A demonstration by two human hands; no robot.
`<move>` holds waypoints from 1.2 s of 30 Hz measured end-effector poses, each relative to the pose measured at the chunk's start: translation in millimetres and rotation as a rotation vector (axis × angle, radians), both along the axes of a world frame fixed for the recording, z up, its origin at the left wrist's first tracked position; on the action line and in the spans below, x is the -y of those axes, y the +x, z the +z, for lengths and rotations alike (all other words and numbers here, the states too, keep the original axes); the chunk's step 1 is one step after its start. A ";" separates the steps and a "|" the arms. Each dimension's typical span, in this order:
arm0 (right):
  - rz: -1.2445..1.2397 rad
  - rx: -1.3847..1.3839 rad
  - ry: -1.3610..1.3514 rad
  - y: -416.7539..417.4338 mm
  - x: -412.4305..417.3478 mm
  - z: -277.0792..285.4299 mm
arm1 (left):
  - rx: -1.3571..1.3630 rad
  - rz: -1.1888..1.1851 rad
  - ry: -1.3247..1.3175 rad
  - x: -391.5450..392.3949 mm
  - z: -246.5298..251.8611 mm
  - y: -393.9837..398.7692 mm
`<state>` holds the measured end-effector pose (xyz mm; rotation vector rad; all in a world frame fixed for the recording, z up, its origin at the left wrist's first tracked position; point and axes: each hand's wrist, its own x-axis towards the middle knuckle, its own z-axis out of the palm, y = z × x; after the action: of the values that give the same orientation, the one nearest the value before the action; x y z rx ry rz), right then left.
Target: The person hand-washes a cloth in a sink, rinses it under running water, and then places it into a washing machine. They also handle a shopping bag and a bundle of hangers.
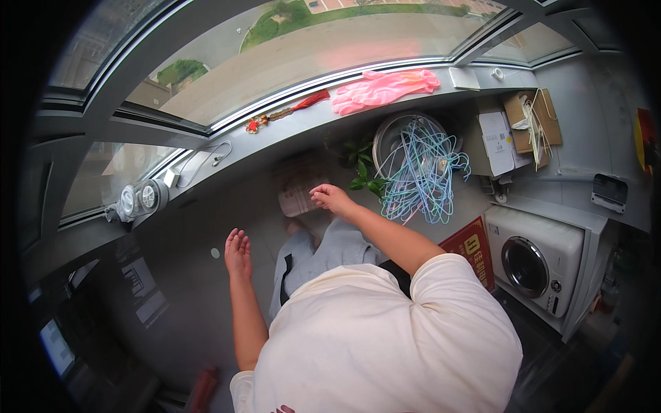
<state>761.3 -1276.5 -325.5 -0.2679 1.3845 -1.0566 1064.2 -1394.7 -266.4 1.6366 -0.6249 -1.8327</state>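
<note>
My left hand (238, 253) is held in the air left of my legs, palm turned inward and nothing in it. In front of my lap hovers my right hand (333, 200), its fingers loosely bent and no object visible between them. Below it on the floor lies a flat printed sheet or box (298, 199), partly hidden by the hand and in shadow. To the right of my right hand are a green leafy plant (365, 178) and a tangled pile of blue and green clothes hangers (421, 173). The hangers lie over a round metal basin (381, 142) and spill past its rim.
Pink rubber gloves (384, 92), a red tasselled ornament (289, 111), a white cable (219, 149) and a clear jar (142, 199) lie along the windowsill (237, 155). Cardboard boxes (537, 121) stand right, above a white front-loading washing machine (534, 258) and a red mat (471, 250).
</note>
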 end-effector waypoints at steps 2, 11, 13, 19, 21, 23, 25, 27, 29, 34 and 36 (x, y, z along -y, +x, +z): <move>-0.015 -0.007 -0.001 -4.4 -3.1 -2.3 | 0.004 -0.005 -0.002 -0.6 -0.8 -2.3; -0.033 -0.008 0.029 -20.8 -32.0 -9.6 | -0.013 -0.041 -0.007 -10.4 3.9 -13.4; -0.038 -0.011 0.021 -22.3 -36.4 -11.0 | -0.001 -0.047 -0.006 -12.8 8.4 -19.4; -0.139 -0.028 -0.007 -29.6 -53.1 -0.7 | -0.069 -0.128 -0.030 -13.4 5.0 -34.6; -0.187 -0.053 0.004 -33.0 -65.6 6.4 | -0.073 -0.182 -0.017 -9.8 3.0 -43.0; -0.244 -0.079 0.003 -35.6 -78.1 10.0 | -0.092 -0.229 -0.014 -4.4 2.0 -51.0; -0.307 -0.112 0.002 -37.2 -94.9 13.6 | -0.123 -0.279 -0.008 2.3 -1.3 -57.8; -0.365 -0.113 0.022 -34.7 -111.5 20.1 | -0.126 -0.311 -0.004 6.0 -2.4 -65.0; -0.406 -0.120 0.060 -30.8 -126.3 26.4 | -0.146 -0.338 -0.003 7.7 -1.9 -73.2; -0.483 -0.172 0.088 -36.4 -153.9 51.6 | -0.153 -0.389 0.074 1.4 -35.8 -78.2; -0.495 -0.171 0.094 -47.2 -159.7 57.0 | -0.149 -0.383 0.099 -2.2 -48.1 -77.6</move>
<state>714.1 -1116.7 -268.5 0.0636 1.6988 -1.3908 986.5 -1392.5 -314.5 1.4999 -0.8375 -2.2680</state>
